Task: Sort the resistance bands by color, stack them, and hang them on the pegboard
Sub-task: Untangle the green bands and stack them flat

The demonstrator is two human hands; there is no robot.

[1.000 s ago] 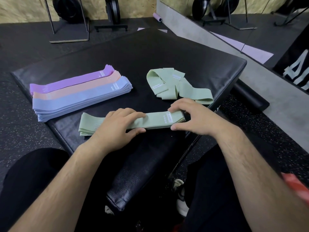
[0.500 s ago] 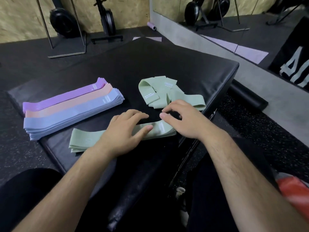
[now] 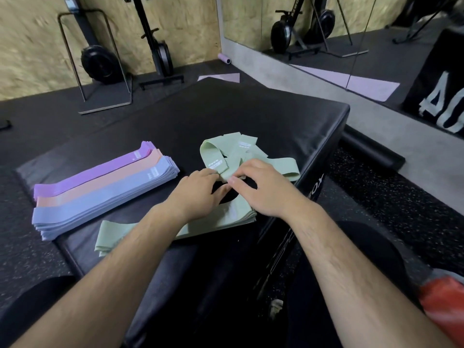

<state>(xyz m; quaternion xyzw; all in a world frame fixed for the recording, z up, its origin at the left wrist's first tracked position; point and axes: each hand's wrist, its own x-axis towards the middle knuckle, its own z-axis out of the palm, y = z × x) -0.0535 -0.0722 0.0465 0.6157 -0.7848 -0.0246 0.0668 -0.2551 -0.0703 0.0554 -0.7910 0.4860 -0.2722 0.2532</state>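
Flat stacks of purple bands (image 3: 100, 171), peach bands (image 3: 110, 180) and blue bands (image 3: 100, 200) lie side by side on the left of a black padded box (image 3: 226, 114). A neat stack of green bands (image 3: 226, 218) lies near the front edge, partly under my forearms. Behind it sits a loose tangle of green bands (image 3: 226, 153). My right hand (image 3: 266, 190) pinches the near edge of one loose green band between thumb and fingers. My left hand (image 3: 198, 194) reaches beside it, fingertips touching the same tangle, thumb apart.
The box's right edge (image 3: 334, 156) drops to speckled rubber floor. A black foam roller (image 3: 371, 149) lies beside it. Bike stands (image 3: 105, 64) lean at the wooden wall behind, and a mirror (image 3: 326, 26) is at the right. My dark-clad legs are below.
Both hands left the neat green stack and moved forward to the loose green tangle. The camera tilted up slightly.
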